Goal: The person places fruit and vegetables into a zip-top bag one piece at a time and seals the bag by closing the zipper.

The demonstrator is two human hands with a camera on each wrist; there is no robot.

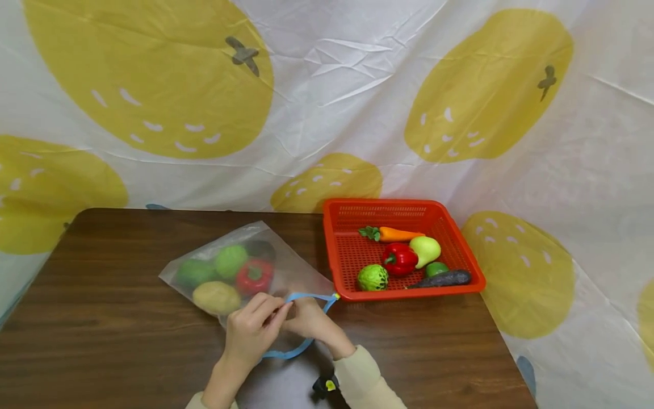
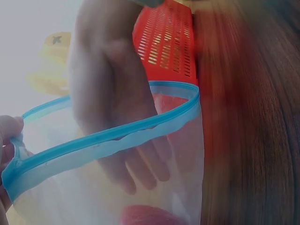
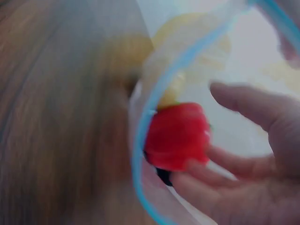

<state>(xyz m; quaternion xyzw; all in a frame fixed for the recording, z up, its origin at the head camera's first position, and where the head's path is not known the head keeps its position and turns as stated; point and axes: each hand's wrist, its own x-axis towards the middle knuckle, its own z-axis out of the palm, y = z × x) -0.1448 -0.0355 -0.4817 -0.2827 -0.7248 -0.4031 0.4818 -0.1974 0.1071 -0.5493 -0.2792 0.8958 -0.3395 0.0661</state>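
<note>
A translucent zip bag (image 1: 263, 234) with a blue zipper edge (image 2: 103, 136) lies on the table, its mouth open toward me. My left hand (image 1: 250, 332) pinches one end of that edge. Inside the mouth reaches my right hand (image 1: 309, 319), fingers spread and holding nothing. In the right wrist view its fingertips are right at a red bell pepper (image 3: 176, 136) in the bag. Also in the bag are a yellowish potato-like piece (image 1: 217, 297), two green round pieces, one of them a lighter green (image 1: 231, 261), and a dark piece (image 1: 260, 250) behind the pepper.
A red basket (image 1: 331, 250) stands right of the bag, touching its corner. It holds a carrot (image 1: 401, 234), another red pepper (image 1: 400, 259), a dark eggplant (image 1: 444, 279) and several green pieces. A fruit-print cloth (image 1: 352, 108) hangs behind the brown wooden table (image 1: 102, 318).
</note>
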